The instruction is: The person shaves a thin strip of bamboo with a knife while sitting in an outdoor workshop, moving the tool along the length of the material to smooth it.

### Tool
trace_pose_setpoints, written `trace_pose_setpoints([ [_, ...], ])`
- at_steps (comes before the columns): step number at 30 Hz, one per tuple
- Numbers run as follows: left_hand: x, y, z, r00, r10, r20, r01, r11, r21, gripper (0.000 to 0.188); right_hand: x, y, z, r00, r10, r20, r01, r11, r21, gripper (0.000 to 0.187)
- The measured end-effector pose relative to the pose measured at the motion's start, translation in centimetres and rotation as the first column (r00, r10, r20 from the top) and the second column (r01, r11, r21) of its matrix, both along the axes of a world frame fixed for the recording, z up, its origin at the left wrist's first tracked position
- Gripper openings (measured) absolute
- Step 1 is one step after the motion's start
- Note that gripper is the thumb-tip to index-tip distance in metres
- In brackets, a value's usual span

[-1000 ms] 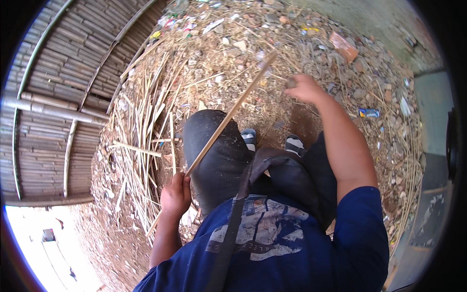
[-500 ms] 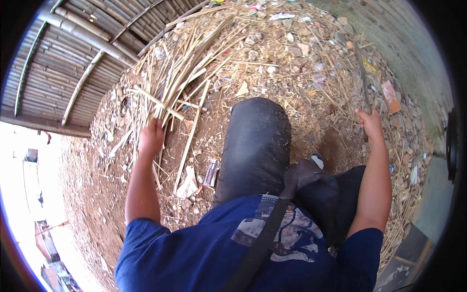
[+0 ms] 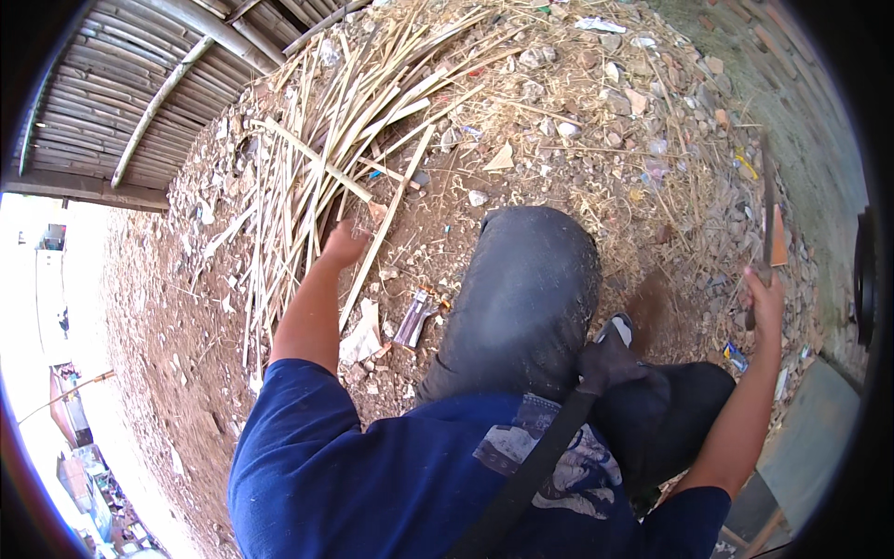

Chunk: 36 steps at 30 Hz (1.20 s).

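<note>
My right hand [image 3: 764, 296], out at the right, is closed around the handle of a long, dark-bladed machete [image 3: 768, 210]. Its blade points away from me, over the rubble beside the wall. My left hand [image 3: 345, 244] is curled closed at the near right side of a heap of split bamboo strips [image 3: 340, 130]. Whatever those fingers hold, if anything, cannot be made out. Just beyond the left hand, a thicker bamboo piece [image 3: 317, 160] lies across the heap. One long strip [image 3: 391, 219] lies apart, to the right of that hand.
My bent knee [image 3: 531, 279] in dark trousers rises between the hands. A slatted bamboo structure [image 3: 140, 102] stands at the upper left, a wall [image 3: 819, 140] at the right. Stones, shavings and a crumpled wrapper [image 3: 416, 317] litter the soil. An orange brick piece [image 3: 778, 238] lies behind the blade.
My left hand has shifted right, off the left part of the strips. My right hand has moved right and slightly nearer with the machete. The whole view has turned a little.
</note>
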<state>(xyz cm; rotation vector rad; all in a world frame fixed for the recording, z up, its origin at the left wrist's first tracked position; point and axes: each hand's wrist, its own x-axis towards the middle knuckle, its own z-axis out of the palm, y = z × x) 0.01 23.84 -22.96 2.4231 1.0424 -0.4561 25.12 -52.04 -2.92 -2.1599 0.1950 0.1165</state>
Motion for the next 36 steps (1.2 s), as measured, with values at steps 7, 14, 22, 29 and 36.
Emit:
trace_pose_setpoints([
  [7,1.0,0.6,-8.5,0.973,0.226,0.035,-0.22,0.967,-0.13,0.072,-1.9,-8.6,-0.4,0.992,-0.036,-0.124,0.012,0.983,-0.186,0.026],
  [14,6.9,-1.4,-10.5,0.965,0.253,0.072,-0.248,0.966,-0.076,0.065,-5.5,-10.2,-5.0,0.93,-0.223,-0.293,0.18,0.97,-0.165,0.028],
  [22,11.9,1.8,-12.4,0.864,0.486,0.131,-0.443,0.857,-0.263,0.07,-6.3,-10.6,-5.6,0.867,-0.285,-0.41,0.216,0.954,-0.207,0.032],
  [29,10.1,4.7,-9.4,0.655,0.742,-0.143,-0.635,0.438,-0.636,0.037,-6.1,-9.3,-5.1,0.872,-0.268,-0.41,0.185,0.955,-0.231,0.031],
  [36,-0.6,10.5,-8.2,0.354,0.929,0.108,-0.917,0.368,-0.155,0.045,-5.0,-8.0,-4.8,0.908,-0.187,-0.374,0.095,0.963,-0.252,0.03],
])
